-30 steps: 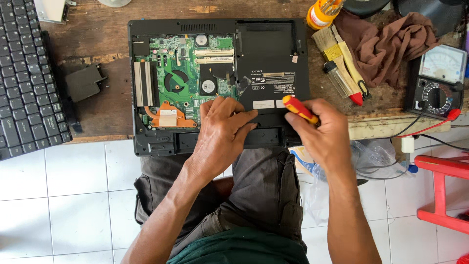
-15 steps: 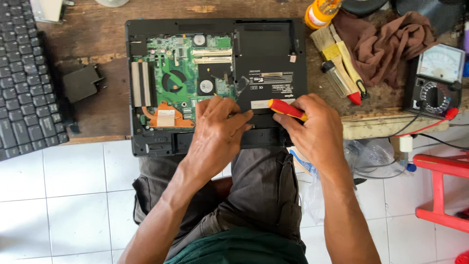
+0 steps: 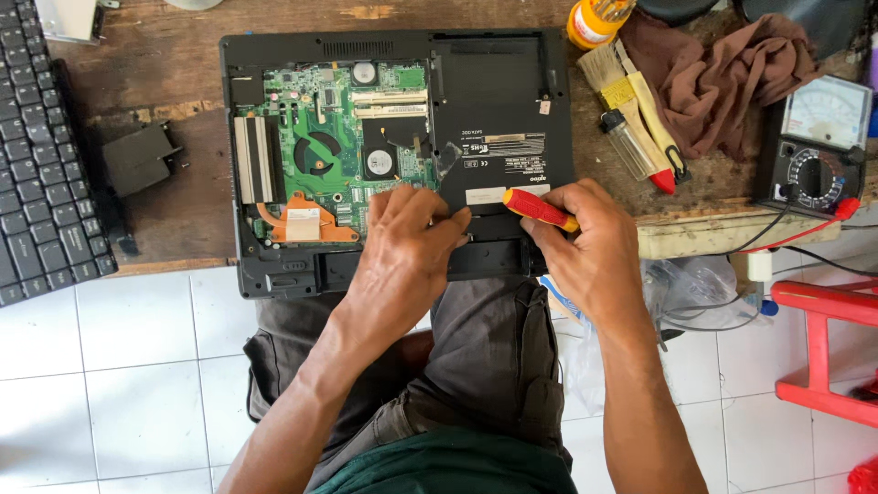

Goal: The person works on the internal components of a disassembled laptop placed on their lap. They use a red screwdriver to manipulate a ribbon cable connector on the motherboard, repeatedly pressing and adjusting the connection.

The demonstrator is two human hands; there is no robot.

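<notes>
An opened black laptop lies upside down on a wooden bench, its green circuit board and copper heat pipe exposed on the left half. My left hand rests flat on the laptop's near edge, fingertips pressing the black cover near the board. My right hand grips a red-handled screwdriver with a yellow band, its shaft pointing left toward my left fingertips; the tip is hidden.
A loose black keyboard lies at the left, a small black part beside it. At the right are a brush, a brown rag, an analogue multimeter and a red stool. White floor tiles lie below.
My right hand has moved the screwdriver left and slightly up along the laptop's near edge, closer to my left fingertips. The left hand has barely shifted.
</notes>
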